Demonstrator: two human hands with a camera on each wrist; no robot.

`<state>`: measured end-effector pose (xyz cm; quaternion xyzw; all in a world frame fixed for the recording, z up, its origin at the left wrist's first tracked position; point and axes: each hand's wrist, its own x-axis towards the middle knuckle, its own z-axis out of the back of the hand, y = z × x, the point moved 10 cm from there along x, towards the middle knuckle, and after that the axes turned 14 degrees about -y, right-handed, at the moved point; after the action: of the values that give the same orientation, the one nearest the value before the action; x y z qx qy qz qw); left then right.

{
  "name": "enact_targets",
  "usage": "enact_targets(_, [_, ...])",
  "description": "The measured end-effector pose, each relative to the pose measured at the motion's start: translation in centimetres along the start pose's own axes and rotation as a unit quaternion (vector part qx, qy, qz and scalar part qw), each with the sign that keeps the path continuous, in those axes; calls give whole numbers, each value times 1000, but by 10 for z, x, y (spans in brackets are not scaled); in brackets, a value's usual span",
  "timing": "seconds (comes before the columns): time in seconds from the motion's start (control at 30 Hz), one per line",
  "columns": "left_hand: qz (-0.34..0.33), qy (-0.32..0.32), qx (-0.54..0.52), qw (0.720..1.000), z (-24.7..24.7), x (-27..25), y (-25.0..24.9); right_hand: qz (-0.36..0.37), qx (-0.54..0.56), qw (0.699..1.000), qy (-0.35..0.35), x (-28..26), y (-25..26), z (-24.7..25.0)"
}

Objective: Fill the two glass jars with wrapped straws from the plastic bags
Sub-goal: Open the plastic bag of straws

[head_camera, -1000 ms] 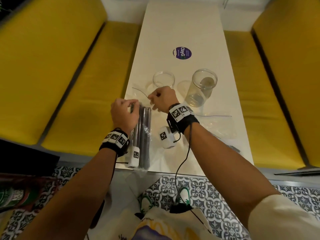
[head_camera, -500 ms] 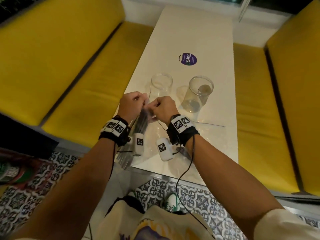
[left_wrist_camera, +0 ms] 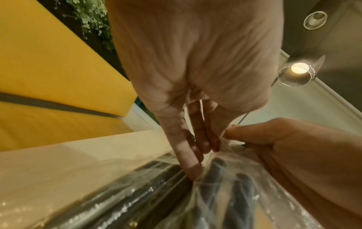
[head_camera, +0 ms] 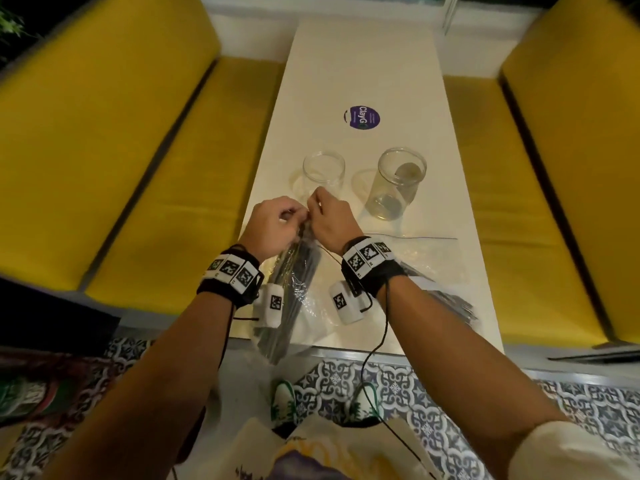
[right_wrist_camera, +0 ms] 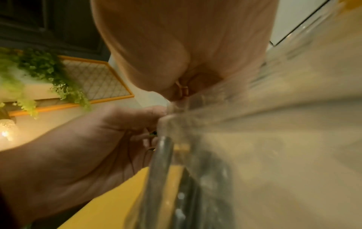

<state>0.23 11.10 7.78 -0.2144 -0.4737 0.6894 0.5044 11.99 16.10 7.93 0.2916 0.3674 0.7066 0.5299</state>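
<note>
A clear plastic bag of dark wrapped straws [head_camera: 296, 271] hangs tilted over the table's near edge. My left hand [head_camera: 277, 223] and right hand [head_camera: 327, 216] both pinch its top end, thumbs and fingertips close together. In the left wrist view my left hand's fingers [left_wrist_camera: 188, 155] press the bag's film [left_wrist_camera: 225, 193]; the right wrist view is blurred, with the bag [right_wrist_camera: 186, 170] below my right hand. Two empty glass jars stand just beyond my hands: the left jar [head_camera: 323, 171] and the right jar [head_camera: 398, 181]. A second bag of straws [head_camera: 443, 292] lies flat at the table's near right.
The white table [head_camera: 363, 74] runs away from me, with a round purple sticker [head_camera: 362, 116] past the jars. Yellow bench cushions [head_camera: 138, 150] flank it on both sides. Patterned floor tiles and my shoes show below the near edge.
The bag has been lifted off the table and tilted, its lower end now hanging past the near edge. Both hands moved together onto its top end.
</note>
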Motion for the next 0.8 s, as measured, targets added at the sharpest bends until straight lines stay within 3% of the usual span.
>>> enact_targets(0.2, [144,-24,-49,988,3,-4,4,-135,128,982,-22,-6,-12,-2])
enact_targets(0.3, [210,-34,-72,974,-6,-4,-3,-139,171,975,-16,-9,0,-1])
enact_targets(0.47, [197,-17,-140,970,-14,-1,-18,-107,195,973,-64,-4,4,13])
enact_targets(0.53, [217,-43,-202,954,-13,-3,-16,-135,250,955,-88,-5,-5,15])
enact_targets(0.63, [272,-81,-307,908,-12,-7,-10,-201,355,909,-88,-11,-20,14])
enact_targets(0.67, [275,-83,-318,903,-12,-9,-11,-207,357,907,-86,-11,-22,15])
enact_targets(0.8, [219,-66,-237,944,-9,-6,-13,-207,270,940,-19,-10,-21,14])
